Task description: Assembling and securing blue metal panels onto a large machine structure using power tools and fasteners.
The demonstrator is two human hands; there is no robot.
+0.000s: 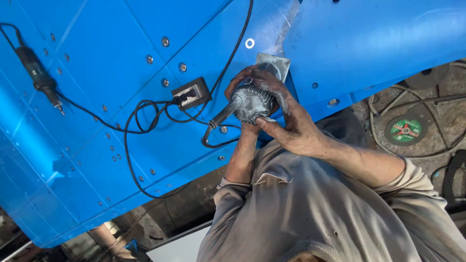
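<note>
Both grimy hands clamp one grey ribbed power tool (250, 103) against the blue riveted metal panel (121, 73): right hand (286, 121) wrapped over it, left hand (242, 80) curled behind; black socket box (191, 93) just beside.

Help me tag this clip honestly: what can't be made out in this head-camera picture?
- Power tool: its working end, hidden by both hands and the metal bracket.
- Left hand: mostly behind the tool; only fingers show.
- Right hand: its palm, wrapped around the tool's body.
- Black cable: its far end, lost under the blue panel edge.
- Green disc: its print, too small.
- Second tool: tip detail, too small.
</note>
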